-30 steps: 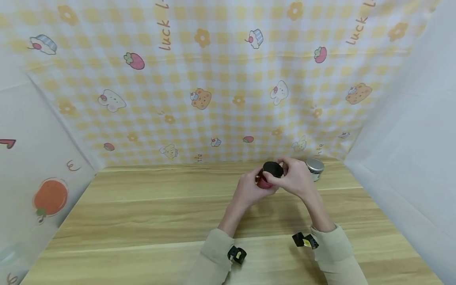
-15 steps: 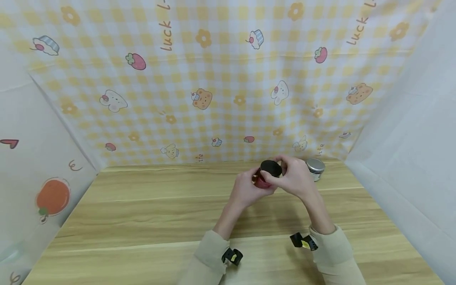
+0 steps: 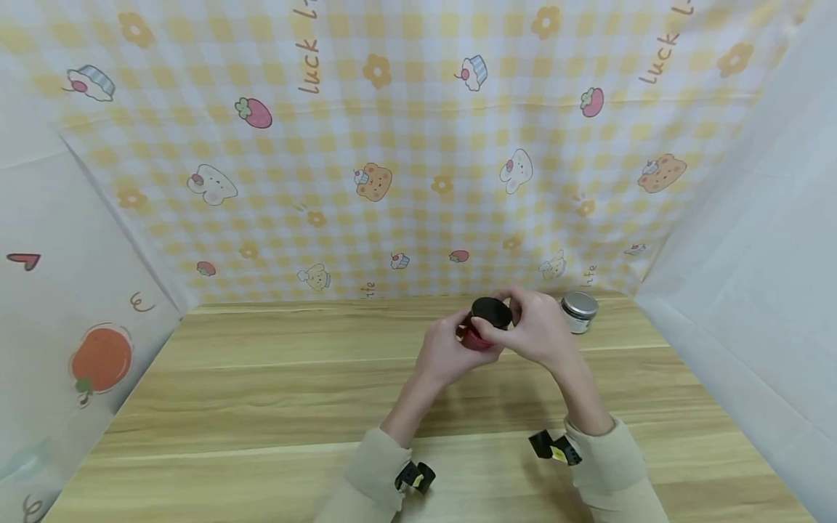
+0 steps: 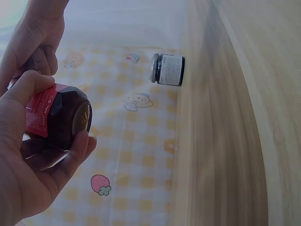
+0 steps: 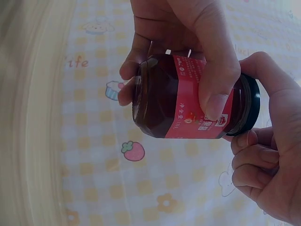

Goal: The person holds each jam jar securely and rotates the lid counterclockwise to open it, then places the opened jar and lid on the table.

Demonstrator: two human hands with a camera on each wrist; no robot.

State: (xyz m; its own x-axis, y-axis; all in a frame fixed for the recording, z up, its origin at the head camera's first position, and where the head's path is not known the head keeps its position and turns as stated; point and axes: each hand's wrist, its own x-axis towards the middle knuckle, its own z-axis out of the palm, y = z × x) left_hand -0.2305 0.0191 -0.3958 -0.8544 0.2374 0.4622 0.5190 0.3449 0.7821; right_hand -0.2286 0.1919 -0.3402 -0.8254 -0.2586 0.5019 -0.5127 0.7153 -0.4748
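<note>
Above table | left grip clasps jar | right grip pinches lid | label partly hidden

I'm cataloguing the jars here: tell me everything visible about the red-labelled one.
The jar looks dark reddish, like faceted glass. A red label with white print wraps its side, and a black lid caps it. It is held above the table, lid uppermost and slightly tilted. The left hand grips its body; the right hand holds the lid. How tight the lid is cannot be told.
</note>
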